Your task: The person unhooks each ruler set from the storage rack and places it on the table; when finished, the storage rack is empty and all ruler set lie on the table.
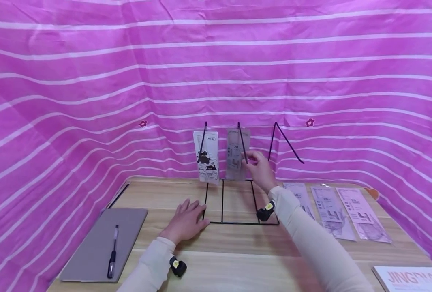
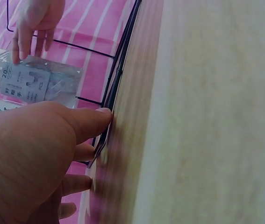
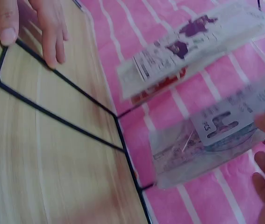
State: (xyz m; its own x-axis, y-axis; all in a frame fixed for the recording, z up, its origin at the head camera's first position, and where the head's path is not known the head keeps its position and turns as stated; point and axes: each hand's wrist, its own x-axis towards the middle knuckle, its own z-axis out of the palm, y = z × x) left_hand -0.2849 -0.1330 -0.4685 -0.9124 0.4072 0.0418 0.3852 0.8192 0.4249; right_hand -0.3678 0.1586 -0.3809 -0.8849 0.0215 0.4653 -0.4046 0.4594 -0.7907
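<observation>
A black wire display rack point(image 1: 222, 202) stands on the table with several prongs rising at its back. From the middle prong hangs a clear flat packet with a printed "20 PCS" card point(image 1: 235, 162). At its right edge, my right hand point(image 1: 261, 170) pinches it between thumb and index; the other fingers point(image 3: 263, 184) are bent below. A white packet with black cat drawings point(image 1: 206, 158) hangs on the left prong. My left hand point(image 1: 187, 221) lies on the table, fingers spread, its thumb point(image 2: 97, 119) against the rack's front left corner.
Three similar clear packets point(image 1: 362, 209) lie in a row on the right of the table. A grey folder point(image 1: 88, 243) with a black pen point(image 1: 112, 255) on it lies at left. A white "JINGDIAN" box or book point(image 1: 413, 279) sits front right. Pink striped cloth point(image 1: 216, 73) surrounds the table.
</observation>
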